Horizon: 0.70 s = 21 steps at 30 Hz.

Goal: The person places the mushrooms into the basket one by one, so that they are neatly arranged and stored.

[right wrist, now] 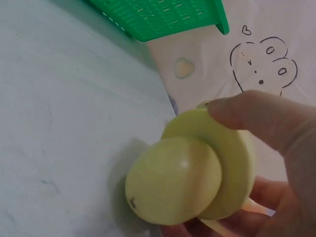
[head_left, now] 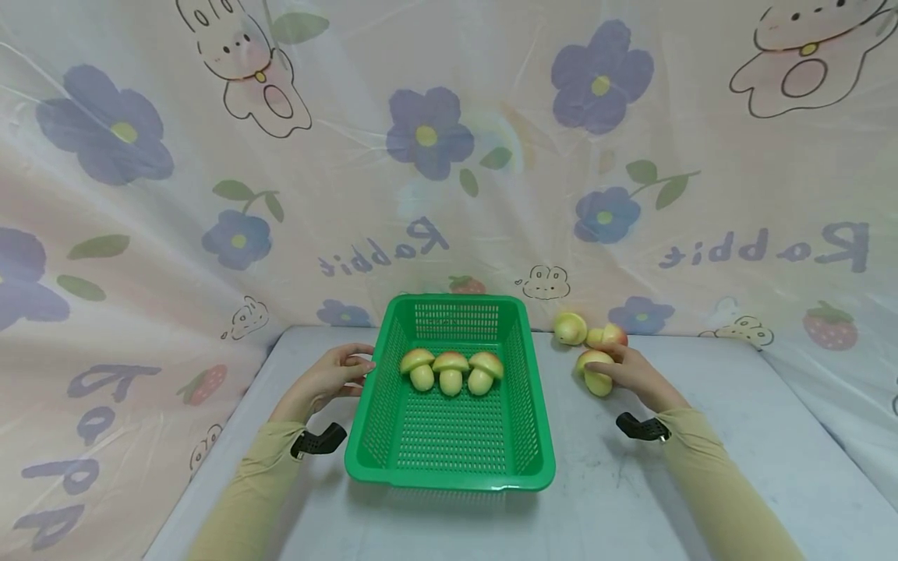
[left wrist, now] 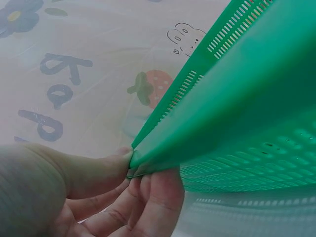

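Note:
A green plastic basket [head_left: 449,480] with slotted walls stands on the table, and three toy mushrooms [head_left: 450,380] lie in a row inside it. My left hand [head_left: 330,379] is at the basket's left side; in the left wrist view its thumb and fingers pinch the basket's rim [left wrist: 153,158]. To the right of the basket, my right hand [head_left: 634,377] grips another toy mushroom [head_left: 598,382], thumb on one side of its cap and fingers on the other. In the right wrist view this mushroom's pale stem [right wrist: 173,180] faces the camera, close over the table.
Two more toy mushrooms, one pale [head_left: 570,329] and one with a reddish cap [head_left: 614,334], lie at the table's back edge beyond my right hand. A printed cloth [head_left: 491,210] with flowers and rabbits hangs behind the white table [head_left: 596,499].

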Tool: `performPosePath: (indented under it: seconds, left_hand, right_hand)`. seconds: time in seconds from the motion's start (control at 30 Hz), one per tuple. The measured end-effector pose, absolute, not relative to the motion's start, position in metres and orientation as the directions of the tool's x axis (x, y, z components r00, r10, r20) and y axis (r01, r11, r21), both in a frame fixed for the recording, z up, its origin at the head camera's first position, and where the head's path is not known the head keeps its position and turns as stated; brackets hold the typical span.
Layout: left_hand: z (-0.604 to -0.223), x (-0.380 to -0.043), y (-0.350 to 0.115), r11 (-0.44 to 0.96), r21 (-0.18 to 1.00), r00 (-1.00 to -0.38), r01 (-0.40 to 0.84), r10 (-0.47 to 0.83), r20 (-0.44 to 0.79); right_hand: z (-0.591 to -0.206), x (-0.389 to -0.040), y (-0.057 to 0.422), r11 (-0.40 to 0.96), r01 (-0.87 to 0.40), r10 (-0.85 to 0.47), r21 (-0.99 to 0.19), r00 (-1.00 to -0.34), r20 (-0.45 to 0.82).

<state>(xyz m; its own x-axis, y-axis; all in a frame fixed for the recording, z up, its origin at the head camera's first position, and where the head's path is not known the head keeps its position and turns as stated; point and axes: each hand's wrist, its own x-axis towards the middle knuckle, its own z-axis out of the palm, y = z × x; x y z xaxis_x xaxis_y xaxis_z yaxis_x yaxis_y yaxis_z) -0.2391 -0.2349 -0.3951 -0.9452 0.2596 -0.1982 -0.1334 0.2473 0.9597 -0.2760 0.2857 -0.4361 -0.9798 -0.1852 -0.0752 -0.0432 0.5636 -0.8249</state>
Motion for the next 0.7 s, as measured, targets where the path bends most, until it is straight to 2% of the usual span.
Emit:
performPosePath:
  seconds: [0.3,0.7]
  left_hand:
    - [-0.397,-0.241,-0.235,0.246,0.96,-0.946,-0.135,0.256,-0.199]
    - [-0.397,-0.24,-0.236,0.242,0.962,-0.942,-0.126,0.275,-0.193]
  right_hand:
    - [-0.435,-0.266,0.285,0.488,0.027,-0.208,-0.873,-0.967,-0.147]
    - [-0.426,-0.248,0.282,0.48,0.007,-0.227,-0.877,-0.965,-0.131]
